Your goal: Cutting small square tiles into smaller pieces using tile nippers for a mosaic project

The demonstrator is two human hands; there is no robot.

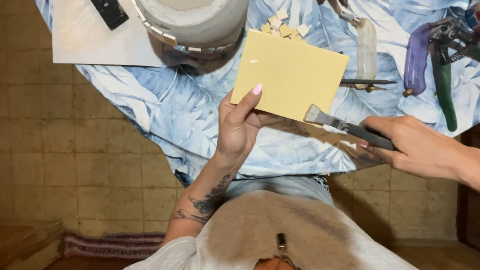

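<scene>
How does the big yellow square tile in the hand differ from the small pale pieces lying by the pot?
The yellow square glazed tile is large and whole; the small pale tile pieces are tiny chips. The tile is held up by the left hand, with the tool in the right hand at its edge; the pieces lie loose on the blue leaf-patterned tablecloth. Both look flat and squarish.

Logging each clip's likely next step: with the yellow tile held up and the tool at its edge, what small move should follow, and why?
Probably close the tool's flat jaws onto the yellow tile. The left hand holds the tile up by its lower edge, and the right hand has brought the dark-handled tool to the lower right corner, where its jaws seem just to reach the edge; small cut pieces lie beyond.
</scene>
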